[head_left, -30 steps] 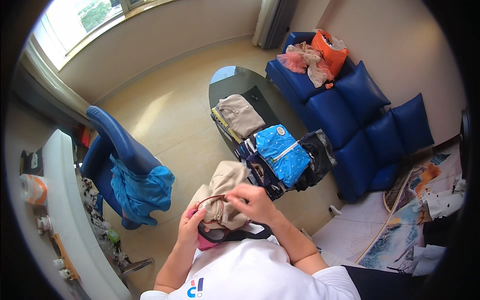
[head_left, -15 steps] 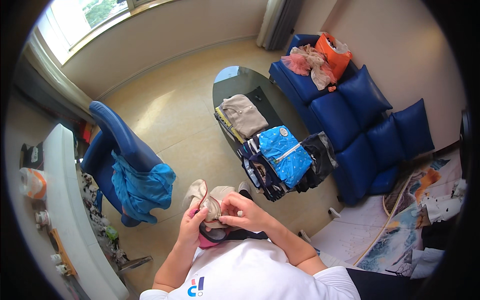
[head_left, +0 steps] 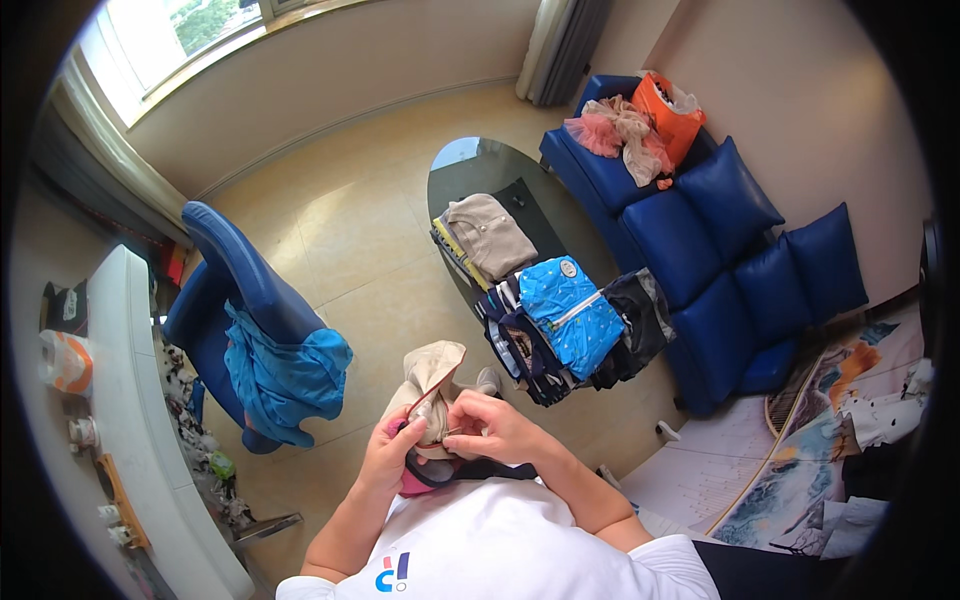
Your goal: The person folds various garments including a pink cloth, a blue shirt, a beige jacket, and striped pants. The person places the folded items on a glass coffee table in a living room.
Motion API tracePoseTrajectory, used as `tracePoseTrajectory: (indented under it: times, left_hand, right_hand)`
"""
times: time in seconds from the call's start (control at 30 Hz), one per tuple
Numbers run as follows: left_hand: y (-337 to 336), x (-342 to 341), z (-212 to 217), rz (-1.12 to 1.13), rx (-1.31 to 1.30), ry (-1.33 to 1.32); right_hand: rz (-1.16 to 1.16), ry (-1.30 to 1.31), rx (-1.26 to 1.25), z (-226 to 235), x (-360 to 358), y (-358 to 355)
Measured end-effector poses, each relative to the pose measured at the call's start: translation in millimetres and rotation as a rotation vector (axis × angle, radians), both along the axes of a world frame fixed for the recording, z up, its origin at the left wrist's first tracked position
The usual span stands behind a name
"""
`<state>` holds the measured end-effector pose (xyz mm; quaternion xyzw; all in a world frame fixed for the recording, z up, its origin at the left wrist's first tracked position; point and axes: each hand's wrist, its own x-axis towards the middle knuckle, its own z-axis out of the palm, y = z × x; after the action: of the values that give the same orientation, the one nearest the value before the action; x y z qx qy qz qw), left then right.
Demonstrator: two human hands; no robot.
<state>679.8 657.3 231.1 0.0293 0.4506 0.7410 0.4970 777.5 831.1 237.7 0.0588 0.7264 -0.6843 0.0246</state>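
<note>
A beige cloth item with dark red edging (head_left: 432, 368) is bunched up in front of my chest; its exact kind does not show. My left hand (head_left: 388, 448) is closed on its left edge. On its right side, my right hand (head_left: 497, 426) pinches the cloth with bent fingers. Below the beige cloth, against my white shirt, a pink and dark piece (head_left: 418, 484) shows in part; I cannot tell whether it belongs to the same item.
Stacks of folded clothes, with a blue patterned jacket (head_left: 570, 318) on top, lie on a dark oval glass table (head_left: 455, 175). A blue chair (head_left: 205, 310) holds a blue garment (head_left: 285, 365). Beyond the table stands a blue sofa (head_left: 665, 235) with an orange bag (head_left: 672, 115).
The beige cloth has been raised and turned, so its upper part now stands up farther from me. Both hands keep their grip and have shifted only slightly.
</note>
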Motion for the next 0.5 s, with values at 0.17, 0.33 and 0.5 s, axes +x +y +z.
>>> tracePoseTrajectory:
  times: [0.17,0.33,0.5]
  left_hand:
    - [-0.1,2.6,3.1,-0.015,-0.066,0.057]
    - [-3.3,4.9,10.8,-0.191,-0.016,0.129]
    - [-2.0,13.7,17.0,-0.068,-0.116,0.301]
  right_hand:
    - [-0.021,0.211,0.097,1.2,2.2,8.8]
    - [-0.113,0.219,0.114,11.6,-0.2,9.7]
    - [-0.133,0.128,0.122,15.5,-2.3,2.8]
